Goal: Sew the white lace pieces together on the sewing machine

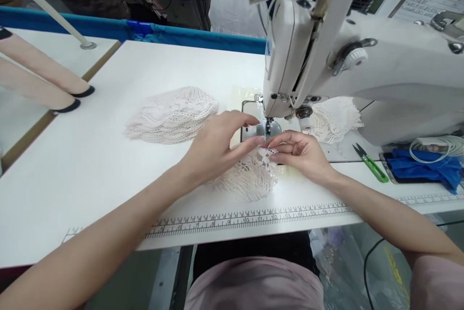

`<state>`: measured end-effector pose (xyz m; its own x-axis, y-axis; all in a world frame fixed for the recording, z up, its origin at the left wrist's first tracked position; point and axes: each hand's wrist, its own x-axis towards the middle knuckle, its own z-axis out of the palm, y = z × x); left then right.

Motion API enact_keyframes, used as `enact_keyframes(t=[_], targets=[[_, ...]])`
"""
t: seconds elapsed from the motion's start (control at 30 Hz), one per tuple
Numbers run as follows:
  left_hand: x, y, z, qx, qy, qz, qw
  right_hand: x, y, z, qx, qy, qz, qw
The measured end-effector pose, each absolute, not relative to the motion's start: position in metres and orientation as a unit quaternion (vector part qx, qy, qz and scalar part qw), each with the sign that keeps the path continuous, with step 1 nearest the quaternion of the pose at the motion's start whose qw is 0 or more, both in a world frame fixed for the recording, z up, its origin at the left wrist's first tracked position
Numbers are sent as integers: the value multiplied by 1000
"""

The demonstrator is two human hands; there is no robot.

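Observation:
A piece of cream lace (250, 177) lies just in front of the sewing machine's needle and presser foot (268, 127). My right hand (302, 153) pinches the lace's upper edge between thumb and fingers, to the right of the foot. On the other side, my left hand (224, 141) reaches over the lace, thumb tip close to the right fingertips and forefinger raised apart from it. Nothing shows between the left thumb and forefinger. A stack of cream lace pieces (174, 114) rests on the table to the left, and more lace (335, 119) lies behind the needle, under the machine arm.
Green-handled thread snips (370, 162) lie at right, beside a blue cloth (424, 165) on a dark flat object. A ruler strip (232, 220) runs along the front table edge. The white machine head (286, 54) stands over the work. Two sleeve-like beige pieces (39, 71) lie far left.

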<state>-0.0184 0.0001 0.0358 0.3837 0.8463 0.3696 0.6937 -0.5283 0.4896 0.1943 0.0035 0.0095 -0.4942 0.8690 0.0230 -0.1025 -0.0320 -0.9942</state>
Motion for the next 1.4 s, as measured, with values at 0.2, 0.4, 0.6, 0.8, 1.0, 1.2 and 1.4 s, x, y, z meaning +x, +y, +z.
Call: enact_keyframes(t=[0.2, 0.4, 0.6, 0.8, 1.0, 1.2, 1.4], targets=[[-19, 11, 33, 789, 479, 173, 345, 193, -1, 13, -315, -616, 609, 388], [-22, 12, 32, 724, 446, 233, 471, 191, -2, 10, -307, -628, 592, 402], [-19, 10, 30, 709, 429, 267, 492, 191, -2, 10, -346, -606, 598, 395], [-21, 11, 31, 714, 424, 280, 482, 190, -1, 10, -356, -604, 593, 396], [-21, 11, 31, 713, 422, 281, 485, 190, -1, 9, -366, -612, 585, 386], [-19, 11, 32, 713, 429, 275, 482, 190, -1, 10, -367, -610, 589, 382], [-20, 12, 33, 710, 435, 273, 482, 190, -2, 10, -365, -608, 593, 380]])
